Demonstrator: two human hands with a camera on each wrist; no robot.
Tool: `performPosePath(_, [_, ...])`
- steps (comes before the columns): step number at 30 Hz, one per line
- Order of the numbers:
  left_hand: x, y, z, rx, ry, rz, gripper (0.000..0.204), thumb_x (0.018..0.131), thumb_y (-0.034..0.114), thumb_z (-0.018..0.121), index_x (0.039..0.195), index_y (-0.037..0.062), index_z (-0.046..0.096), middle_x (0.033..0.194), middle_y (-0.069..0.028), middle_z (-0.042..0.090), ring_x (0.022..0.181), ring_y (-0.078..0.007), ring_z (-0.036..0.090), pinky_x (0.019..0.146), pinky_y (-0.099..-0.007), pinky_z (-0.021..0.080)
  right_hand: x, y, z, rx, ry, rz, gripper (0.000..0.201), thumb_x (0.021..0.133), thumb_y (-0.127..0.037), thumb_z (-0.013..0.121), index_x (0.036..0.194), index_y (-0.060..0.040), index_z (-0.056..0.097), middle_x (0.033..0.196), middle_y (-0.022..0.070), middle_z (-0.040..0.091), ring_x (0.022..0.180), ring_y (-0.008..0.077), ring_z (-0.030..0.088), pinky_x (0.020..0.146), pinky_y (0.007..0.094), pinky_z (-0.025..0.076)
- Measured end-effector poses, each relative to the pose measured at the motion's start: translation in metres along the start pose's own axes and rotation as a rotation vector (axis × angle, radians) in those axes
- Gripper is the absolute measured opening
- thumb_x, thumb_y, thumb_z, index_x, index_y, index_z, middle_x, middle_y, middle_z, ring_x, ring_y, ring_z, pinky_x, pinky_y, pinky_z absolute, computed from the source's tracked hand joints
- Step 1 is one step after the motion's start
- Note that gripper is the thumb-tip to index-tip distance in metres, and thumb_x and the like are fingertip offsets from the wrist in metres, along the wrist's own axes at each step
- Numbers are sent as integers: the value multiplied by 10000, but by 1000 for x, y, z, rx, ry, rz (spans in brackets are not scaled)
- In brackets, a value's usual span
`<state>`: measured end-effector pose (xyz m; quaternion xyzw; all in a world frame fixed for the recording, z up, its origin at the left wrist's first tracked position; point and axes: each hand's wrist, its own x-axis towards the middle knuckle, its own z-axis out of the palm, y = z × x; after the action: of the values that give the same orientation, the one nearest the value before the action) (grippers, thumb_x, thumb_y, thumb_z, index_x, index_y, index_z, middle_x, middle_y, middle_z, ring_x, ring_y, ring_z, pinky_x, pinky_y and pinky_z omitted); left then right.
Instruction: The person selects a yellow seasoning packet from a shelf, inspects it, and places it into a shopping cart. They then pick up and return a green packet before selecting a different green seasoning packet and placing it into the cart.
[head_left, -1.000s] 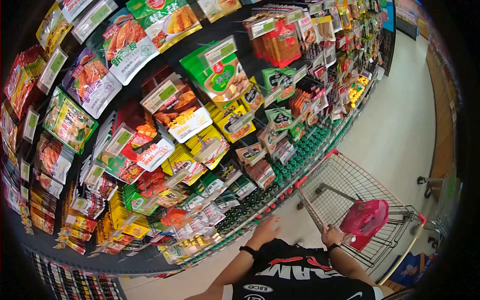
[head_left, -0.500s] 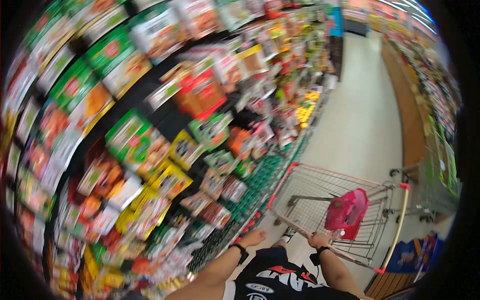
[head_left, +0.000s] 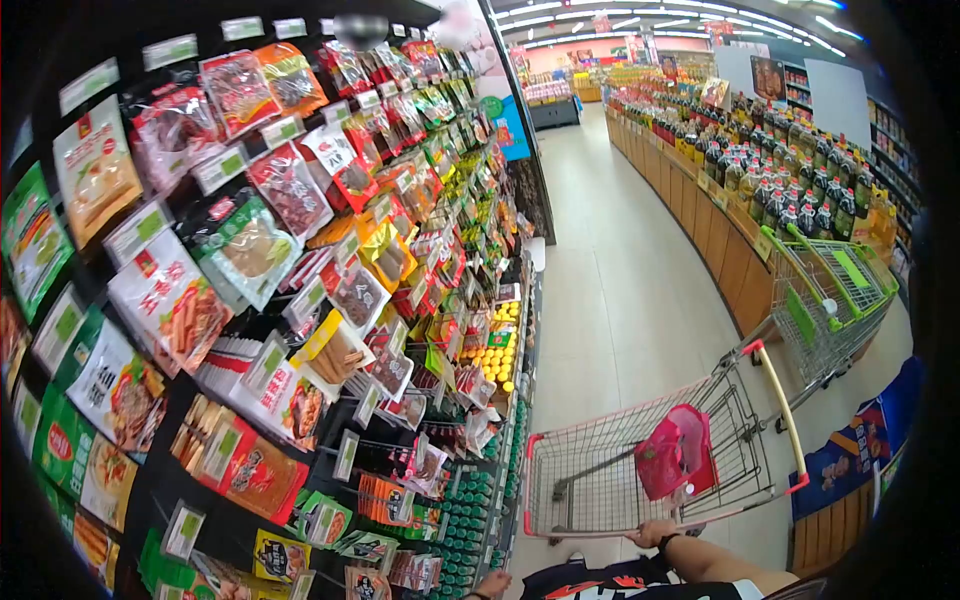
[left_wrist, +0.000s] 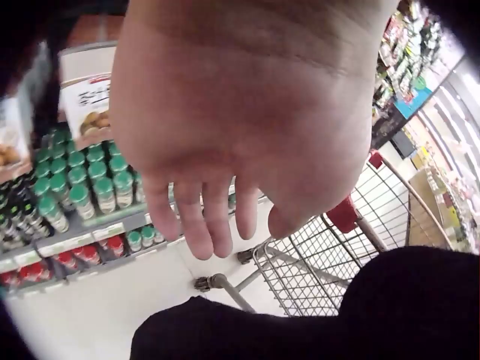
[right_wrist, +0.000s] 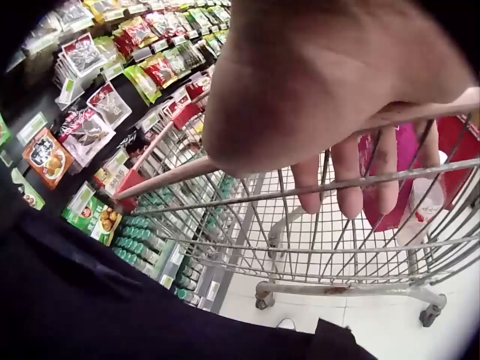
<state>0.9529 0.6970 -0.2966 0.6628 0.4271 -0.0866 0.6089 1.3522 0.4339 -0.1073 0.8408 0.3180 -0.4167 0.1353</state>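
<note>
My right hand (head_left: 653, 533) holds the near side rail of a wire shopping cart (head_left: 590, 533). In the right wrist view its fingers (right_wrist: 348, 180) hang over the rail into the basket. Inside the cart lies a pink bag (head_left: 675, 455); the right wrist view also shows a pale, clear-looking item (right_wrist: 424, 206) by it. My left hand (left_wrist: 240, 127) holds nothing, its fingers loosely spread and hanging beside the cart. Only part of that hand shows at the bottom edge of the head view, near the shelf with green-capped bottles (head_left: 465, 515).
Hanging seasoning packets (head_left: 170, 300) fill the shelf on the left. Right of the aisle floor (head_left: 590, 290) runs a wooden display (head_left: 690, 180) with bottles. A second cart with green trim (head_left: 835, 285) and a blue printed box (head_left: 840, 440) stand at the right.
The head view has swung up and rightward, from the packet shelf to the aisle. My left hand has dropped low in view. My right hand stays on the cart.
</note>
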Motion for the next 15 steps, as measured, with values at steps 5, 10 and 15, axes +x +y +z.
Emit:
performPosePath(5, [92,100,-11,262,-55,13,354,895,343,662,1057,28,658,846,-88,684,799,-202,654,736,-339,519,60,41,-56,36,28,-97,854,866,-802,315,1179,-108,702,1244,182,652,1169,340,616,945,470,491])
performPosePath(10, [162,221,-3,334,-98,104,371,897,362,665,1057,27,663,901,-106,691,851,-221,651,789,-357,516,89,72,-141,22,103,-161,840,862,-806,325,1128,-114,719,1179,167,683,1110,351,644,913,478,504])
performPosePath(15, [207,303,20,273,-61,120,391,903,382,666,1073,29,658,890,-100,691,828,-197,647,764,-343,517,136,99,-215,61,125,-210,807,885,-774,327,1031,-103,752,1054,171,717,1034,374,665,863,497,518])
